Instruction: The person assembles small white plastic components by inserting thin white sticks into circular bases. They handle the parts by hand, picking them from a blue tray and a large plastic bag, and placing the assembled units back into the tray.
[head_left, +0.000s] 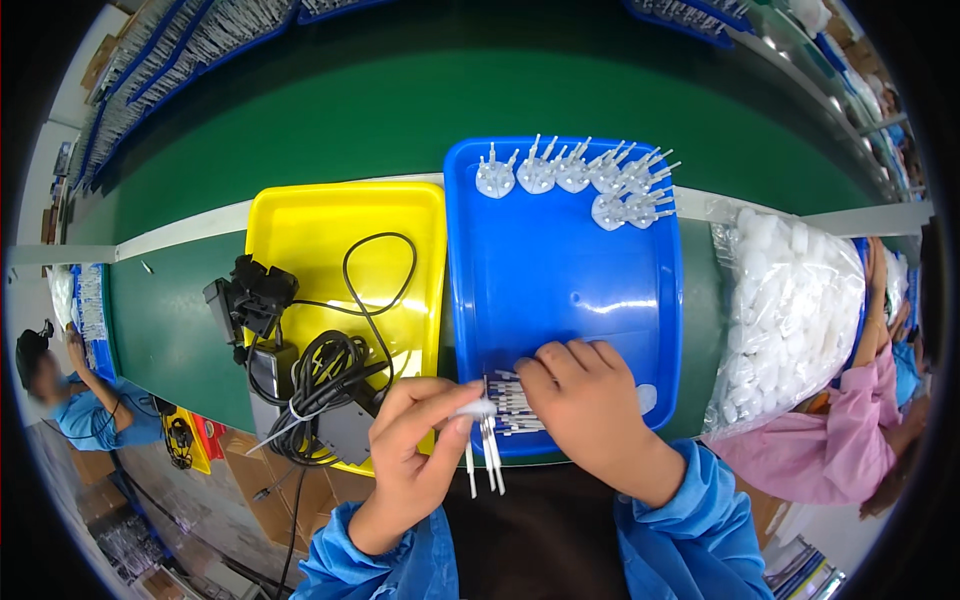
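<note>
My left hand [408,452] pinches a small white plastic disc [476,408] between thumb and fingers. Several thin white rods [491,455] point down from the disc toward me. Over the near part of a blue tray [575,285], my right hand [600,415] is closed, its fingers curled at a pile of loose white rods [515,412]. Whatever its fingertips hold is hidden. Along the tray's far edge stand several translucent white discs with upright rods [573,174]. A flat translucent disc [647,398] lies right of my right hand.
Left of the blue tray, a yellow tray [330,210] carries a coiled black cable [330,370] and black devices. A clear bag of white plastic parts [785,310] sits at the right. Co-workers are at both sides. Blue trays of rods [215,40] line the green table's far side.
</note>
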